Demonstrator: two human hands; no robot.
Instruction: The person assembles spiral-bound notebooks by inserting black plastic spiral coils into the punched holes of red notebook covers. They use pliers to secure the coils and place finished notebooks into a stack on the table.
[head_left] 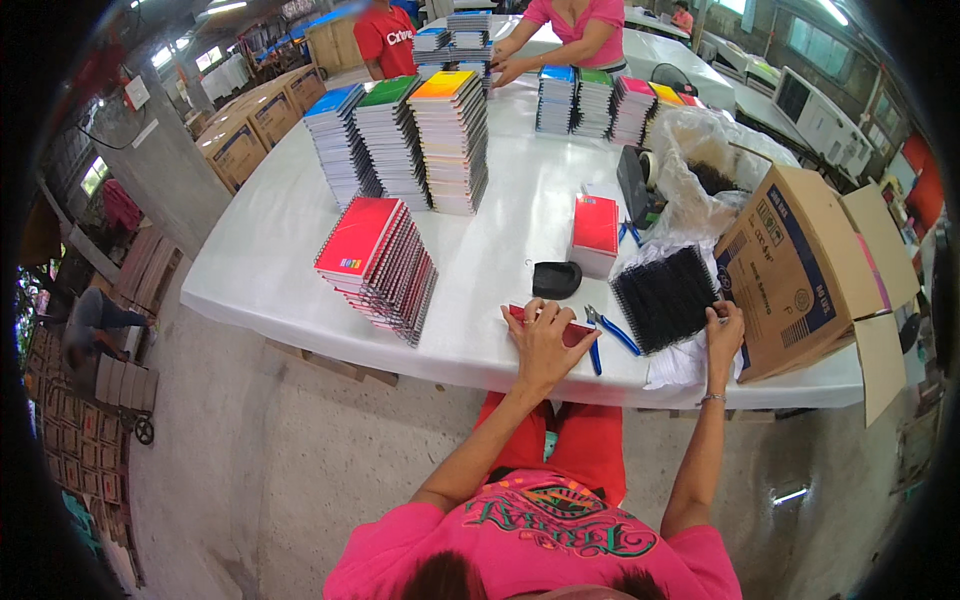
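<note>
My left hand (pixel 542 348) is on a small red notebook (pixel 578 334) at the table's near edge, its fingers over the cover and partly hiding it. At the right edge of a flat pile of black binding coils (pixel 662 300), my right hand (pixel 724 335) has thumb and fingers pinched together on a coil end. Blue-handled cutting pliers (pixel 618 334) lie between the two hands. Just beyond my left hand sit a black pouch-like piece (pixel 556 280) and a short stack of red-covered pads (pixel 596 228).
Left of my hands stands a stack of red spiral notebooks (pixel 375 265). Behind it rise blue, green and yellow stacks (pixel 450 140). An open cardboard box (pixel 800 275) and a clear plastic bag (pixel 690 150) stand at right. Across the table, a person in pink (pixel 575 40) handles notebooks.
</note>
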